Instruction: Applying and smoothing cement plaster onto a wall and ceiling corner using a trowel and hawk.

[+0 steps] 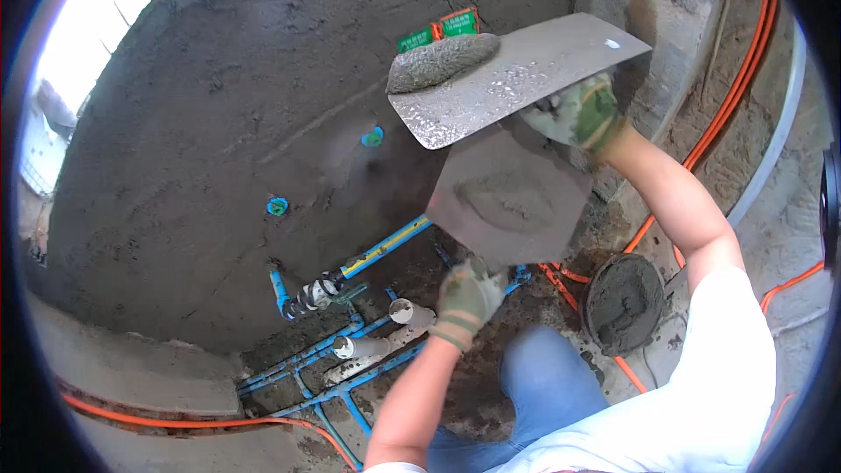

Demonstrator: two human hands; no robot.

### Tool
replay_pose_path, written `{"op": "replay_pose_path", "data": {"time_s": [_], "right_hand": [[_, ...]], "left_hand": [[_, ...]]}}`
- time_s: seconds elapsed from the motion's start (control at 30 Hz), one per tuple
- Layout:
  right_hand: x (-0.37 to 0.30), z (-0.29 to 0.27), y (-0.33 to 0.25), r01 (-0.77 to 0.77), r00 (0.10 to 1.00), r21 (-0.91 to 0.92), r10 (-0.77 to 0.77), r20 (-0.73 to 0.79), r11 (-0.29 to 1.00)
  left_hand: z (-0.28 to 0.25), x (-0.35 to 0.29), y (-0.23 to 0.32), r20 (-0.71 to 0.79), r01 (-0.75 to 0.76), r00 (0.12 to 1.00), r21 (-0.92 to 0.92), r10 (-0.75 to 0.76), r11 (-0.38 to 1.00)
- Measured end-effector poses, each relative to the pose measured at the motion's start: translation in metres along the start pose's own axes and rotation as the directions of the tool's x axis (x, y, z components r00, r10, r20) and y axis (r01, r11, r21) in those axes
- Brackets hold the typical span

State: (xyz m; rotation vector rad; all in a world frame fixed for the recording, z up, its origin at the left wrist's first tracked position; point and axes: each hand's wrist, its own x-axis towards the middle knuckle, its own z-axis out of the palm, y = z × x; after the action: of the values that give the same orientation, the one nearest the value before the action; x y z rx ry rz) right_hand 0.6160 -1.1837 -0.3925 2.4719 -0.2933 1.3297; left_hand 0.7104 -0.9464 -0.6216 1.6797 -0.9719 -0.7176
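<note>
My right hand (580,114), in a green and white glove, is closed under a wide steel plastering trowel (552,66); its handle is hidden. A thick roll of wet mortar (442,64) lies along the trowel's left end, close to the wall. Lower down, my gloved left hand (473,296) grips a flat mortar hawk (569,232) from beneath, so the grip itself is hidden. A smaller heap of mortar (508,200) sits on the hawk. The trowel is above the hawk and overlaps its upper edge in view.
Grey mortar covers the wall (193,123), where green wall boxes (460,23) and capped blue pipe ends (278,206) show. Blue pipes (385,245) and white drain stubs (350,348) stand along its foot. A bucket of mortar (624,302) and orange conduits (731,96) are on the right.
</note>
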Motion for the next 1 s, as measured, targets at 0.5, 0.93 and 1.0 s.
{"op": "replay_pose_path", "data": {"time_s": [0.5,0.93,1.0], "right_hand": [[0.154,0.056,0.056,-0.237,0.729,0.130,0.088,0.679,0.963],[0.106,0.044,0.137,-0.298,0.772,0.023,0.227,0.594,0.954],[0.106,0.052,0.138,-0.266,0.777,0.048,0.184,0.601,0.963]], "left_hand": [[-0.054,-0.059,0.103,-0.238,0.359,0.816,-0.506,-0.527,0.785],[-0.031,-0.051,0.098,-0.212,0.333,0.821,-0.577,-0.531,0.746],[-0.028,-0.050,0.100,-0.216,0.304,0.829,-0.599,-0.516,0.741]]}}
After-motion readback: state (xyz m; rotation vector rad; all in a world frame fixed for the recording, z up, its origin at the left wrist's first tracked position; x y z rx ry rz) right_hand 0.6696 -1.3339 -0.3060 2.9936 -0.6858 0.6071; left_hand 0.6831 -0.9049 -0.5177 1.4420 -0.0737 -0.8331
